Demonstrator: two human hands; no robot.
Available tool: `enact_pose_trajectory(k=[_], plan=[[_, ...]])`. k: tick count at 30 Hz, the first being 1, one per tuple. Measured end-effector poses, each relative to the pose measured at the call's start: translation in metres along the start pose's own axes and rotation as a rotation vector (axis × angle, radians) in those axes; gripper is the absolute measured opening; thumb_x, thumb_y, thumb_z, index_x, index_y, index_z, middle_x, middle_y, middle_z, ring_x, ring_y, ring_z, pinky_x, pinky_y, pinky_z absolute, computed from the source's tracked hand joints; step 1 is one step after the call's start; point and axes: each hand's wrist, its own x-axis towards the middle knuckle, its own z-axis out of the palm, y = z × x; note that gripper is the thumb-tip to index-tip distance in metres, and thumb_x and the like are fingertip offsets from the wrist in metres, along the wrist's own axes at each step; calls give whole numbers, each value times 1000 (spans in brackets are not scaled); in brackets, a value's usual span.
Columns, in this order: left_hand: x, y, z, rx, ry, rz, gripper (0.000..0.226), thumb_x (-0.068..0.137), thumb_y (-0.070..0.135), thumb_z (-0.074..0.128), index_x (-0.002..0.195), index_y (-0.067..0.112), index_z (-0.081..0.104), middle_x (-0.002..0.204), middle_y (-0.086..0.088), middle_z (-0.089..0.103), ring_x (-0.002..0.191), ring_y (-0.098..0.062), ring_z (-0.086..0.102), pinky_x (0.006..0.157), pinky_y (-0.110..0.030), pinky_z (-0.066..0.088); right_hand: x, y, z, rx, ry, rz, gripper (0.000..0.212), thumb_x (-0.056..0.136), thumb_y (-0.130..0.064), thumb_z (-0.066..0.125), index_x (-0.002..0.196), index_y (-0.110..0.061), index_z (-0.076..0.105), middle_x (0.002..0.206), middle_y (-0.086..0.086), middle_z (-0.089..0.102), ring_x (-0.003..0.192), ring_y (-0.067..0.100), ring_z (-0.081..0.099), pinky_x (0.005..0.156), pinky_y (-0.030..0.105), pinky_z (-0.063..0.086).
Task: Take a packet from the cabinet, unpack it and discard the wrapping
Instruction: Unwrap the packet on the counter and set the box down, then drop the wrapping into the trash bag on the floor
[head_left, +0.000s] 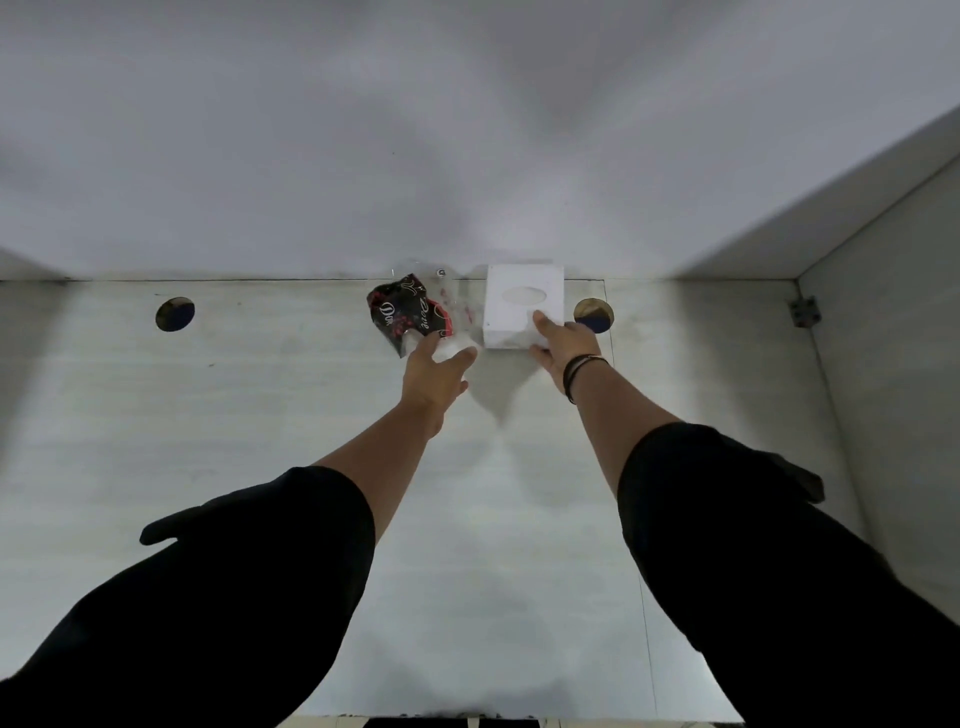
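A white tissue box (519, 301) with an oval slot on top stands near the back wall on a pale grey surface (260, 415). My right hand (563, 345) grips its near right corner. My left hand (436, 369) holds a crumpled black, red and clear plastic wrapping (410, 312), which hangs just left of the box. Both arms reach forward in black sleeves.
Two round cable holes (175, 313) (594, 314) are cut in the surface near the back wall. A white wall rises behind. A grey side panel (883, 364) with a metal hinge (805, 312) closes the right side.
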Motion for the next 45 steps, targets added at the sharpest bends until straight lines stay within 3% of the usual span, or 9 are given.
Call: enact_pose_trajectory(k=[3, 6, 10, 14, 17, 21, 25, 36, 45], plan=[[-4, -6, -4, 42, 40, 12, 65, 90, 22, 72, 150, 17, 48, 151, 1, 48, 109, -19, 66, 102, -44, 56, -6, -2, 4, -261, 109, -44, 96, 63, -75, 72, 131, -9, 54, 119, 4, 63, 109, 28, 66, 103, 43, 53], [-26, -18, -11, 138, 156, 79, 40, 81, 28, 63, 119, 22, 73, 121, -3, 73, 104, -22, 72, 98, -47, 57, -21, 15, -9, -422, 143, -143, 81, 81, -68, 65, 130, -3, 59, 113, 12, 64, 114, 35, 66, 100, 44, 55], [-84, -41, -15, 197, 238, 169, 20, 81, 26, 66, 68, 37, 75, 71, 6, 77, 84, -23, 76, 86, -45, 62, -80, 49, -37, -83, -117, 43, 68, 80, -57, 77, 127, -11, 60, 119, 14, 68, 106, 31, 70, 98, 45, 58], [-140, -76, -14, 164, 173, 182, 11, 80, 23, 71, 76, 29, 79, 71, 4, 78, 79, -21, 76, 85, -44, 62, -121, 81, -65, -66, -229, 67, 60, 76, -51, 85, 114, -7, 67, 109, 13, 75, 100, 29, 74, 92, 42, 61], [-184, -107, -12, 189, 98, 191, 12, 83, 12, 72, 87, 19, 82, 73, 0, 78, 73, -16, 72, 84, -38, 60, -154, 101, -89, -26, -237, 1, 12, 89, -15, 77, 95, -8, 69, 93, 12, 73, 82, 27, 70, 73, 33, 62], [-230, -135, -10, 225, -163, 151, 15, 90, 3, 69, 103, 8, 73, 89, -11, 74, 77, -23, 66, 77, -36, 57, -192, 133, -132, -22, -91, -82, 21, 87, 7, 72, 87, -12, 65, 89, 13, 67, 69, 20, 62, 65, 28, 60], [-271, -159, -10, 384, -357, 96, 34, 93, 9, 67, 126, 15, 61, 109, -16, 73, 79, -21, 70, 79, -34, 58, -231, 177, -181, -32, 39, -129, 20, 87, 9, 71, 83, -11, 70, 81, 9, 70, 69, 20, 64, 70, 30, 62], [-383, -250, -3, 503, -432, 78, 27, 93, 10, 64, 120, 6, 64, 110, -18, 73, 77, -18, 69, 72, -28, 59, -349, 322, -322, -33, 336, -151, 29, 89, 7, 64, 80, -19, 73, 84, 10, 74, 79, 27, 68, 87, 45, 62], [-410, -300, 83, 638, -568, 113, 23, 94, 13, 62, 117, 11, 64, 106, -10, 72, 79, -16, 68, 79, -32, 59, -363, 382, -418, -120, 588, -79, 16, 77, -12, 63, 70, -22, 73, 67, 5, 71, 64, 27, 67, 76, 50, 63]])
